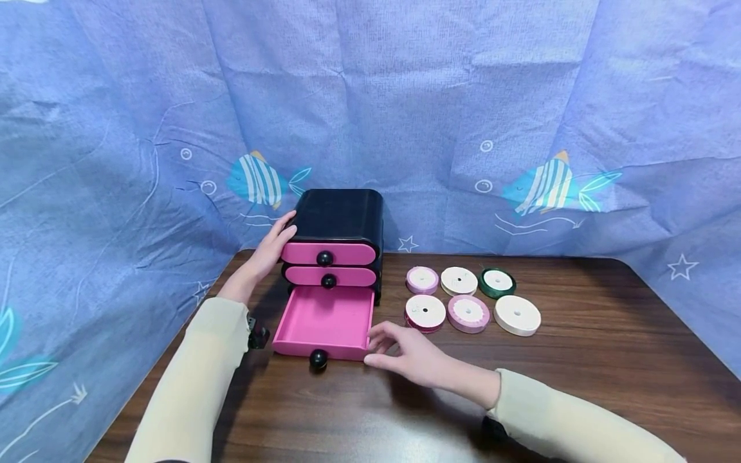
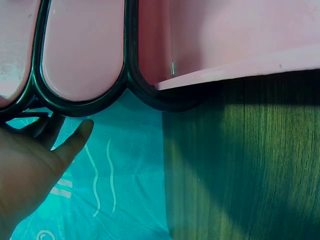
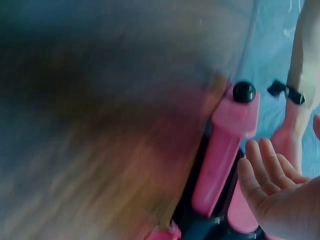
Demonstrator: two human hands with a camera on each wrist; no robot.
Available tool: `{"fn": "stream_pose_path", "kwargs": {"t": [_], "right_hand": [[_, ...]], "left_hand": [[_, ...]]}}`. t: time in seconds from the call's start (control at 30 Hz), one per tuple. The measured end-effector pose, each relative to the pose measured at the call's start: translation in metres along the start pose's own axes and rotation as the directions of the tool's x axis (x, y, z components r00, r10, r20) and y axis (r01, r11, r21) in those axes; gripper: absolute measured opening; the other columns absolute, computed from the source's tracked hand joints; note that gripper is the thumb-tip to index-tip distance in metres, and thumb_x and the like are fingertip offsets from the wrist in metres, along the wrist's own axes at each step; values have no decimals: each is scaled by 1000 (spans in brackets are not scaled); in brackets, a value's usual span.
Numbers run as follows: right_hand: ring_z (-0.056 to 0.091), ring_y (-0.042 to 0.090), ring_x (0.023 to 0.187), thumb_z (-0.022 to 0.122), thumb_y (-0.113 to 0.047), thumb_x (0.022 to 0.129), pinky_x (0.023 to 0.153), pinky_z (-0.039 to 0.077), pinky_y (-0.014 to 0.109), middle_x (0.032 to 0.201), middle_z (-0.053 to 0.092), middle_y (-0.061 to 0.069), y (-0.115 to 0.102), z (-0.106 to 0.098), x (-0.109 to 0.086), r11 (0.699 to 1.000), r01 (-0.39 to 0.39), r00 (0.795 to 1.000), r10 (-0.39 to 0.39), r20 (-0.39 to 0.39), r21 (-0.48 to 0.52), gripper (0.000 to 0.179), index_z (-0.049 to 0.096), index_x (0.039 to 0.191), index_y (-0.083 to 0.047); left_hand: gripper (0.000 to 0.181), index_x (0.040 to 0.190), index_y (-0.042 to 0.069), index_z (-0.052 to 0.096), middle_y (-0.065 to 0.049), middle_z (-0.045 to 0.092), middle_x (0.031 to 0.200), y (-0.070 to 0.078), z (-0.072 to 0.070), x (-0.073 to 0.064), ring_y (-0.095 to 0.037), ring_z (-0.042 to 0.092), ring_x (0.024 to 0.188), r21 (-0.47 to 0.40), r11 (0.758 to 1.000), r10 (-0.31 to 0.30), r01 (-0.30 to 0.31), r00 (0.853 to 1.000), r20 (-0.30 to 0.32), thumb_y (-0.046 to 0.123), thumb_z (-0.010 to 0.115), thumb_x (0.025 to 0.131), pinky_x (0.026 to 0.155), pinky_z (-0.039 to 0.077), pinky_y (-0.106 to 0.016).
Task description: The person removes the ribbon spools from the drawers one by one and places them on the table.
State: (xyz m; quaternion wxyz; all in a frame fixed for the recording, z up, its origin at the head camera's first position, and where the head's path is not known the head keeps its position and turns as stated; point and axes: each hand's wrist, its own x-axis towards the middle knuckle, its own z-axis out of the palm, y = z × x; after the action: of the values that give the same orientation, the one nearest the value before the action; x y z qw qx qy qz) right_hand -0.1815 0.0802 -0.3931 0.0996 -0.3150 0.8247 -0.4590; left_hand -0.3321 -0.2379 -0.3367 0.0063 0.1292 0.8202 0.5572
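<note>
A small black cabinet (image 1: 338, 215) with pink drawers stands on the table. Its bottom drawer (image 1: 327, 318) is pulled far out and holds nothing, while the upper drawers (image 1: 330, 276) are closed. My left hand (image 1: 271, 252) rests against the cabinet's upper left side, fingers reaching back along it; the left wrist view shows the thumb beside the black frame (image 2: 82, 107). At the right front corner of the pulled-out drawer is my right hand (image 1: 413, 355), fingers loosely bent with nothing gripped. In the right wrist view its fingers (image 3: 270, 167) spread beside the pink drawer (image 3: 217, 170).
Several ribbon spools lie in two rows right of the cabinet, among them a green spool (image 1: 497, 283), a white spool (image 1: 517, 315) and a pink spool (image 1: 469, 314). A blue fish-print cloth (image 1: 405, 128) hangs behind the brown table (image 1: 602, 334).
</note>
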Motion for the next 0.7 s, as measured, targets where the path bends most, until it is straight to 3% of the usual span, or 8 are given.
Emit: {"fn": "stream_pose_path", "kwargs": {"t": [0.2,0.33,0.5,0.7], "right_hand": [[60,8,83,70,-25,91,75,49,26,95,67,-4,-7,25,3,996,-5,1000,6,-20,84,33,63,113,-1],[64,15,77,68,-18,92,65,50,27,92,68,0,-12,41,7,972,-66,997,71,-13,227,31,62,112,4],[68,28,77,63,-15,95,56,53,35,92,69,14,-15,55,13,890,-166,985,174,19,425,27,60,111,7],[69,24,74,60,-21,97,53,53,30,93,70,17,-17,69,20,788,-281,952,300,56,547,28,60,108,4]], "left_hand": [[63,158,20,15,-9,7,161,0,0,0,-30,16,143,-24,1000,1,-1,1000,-1,41,37,103,112,18,-50],[63,158,21,13,-8,7,161,1,0,-1,-31,19,142,-55,998,-5,5,1000,5,40,36,103,111,20,-50],[63,158,21,13,-8,7,161,1,0,-1,-32,19,142,-48,999,-8,8,1000,9,40,36,103,111,21,-51],[62,158,21,14,-8,7,161,2,0,-2,-31,17,143,-35,999,-10,10,1000,4,42,36,103,111,20,-51]]}}
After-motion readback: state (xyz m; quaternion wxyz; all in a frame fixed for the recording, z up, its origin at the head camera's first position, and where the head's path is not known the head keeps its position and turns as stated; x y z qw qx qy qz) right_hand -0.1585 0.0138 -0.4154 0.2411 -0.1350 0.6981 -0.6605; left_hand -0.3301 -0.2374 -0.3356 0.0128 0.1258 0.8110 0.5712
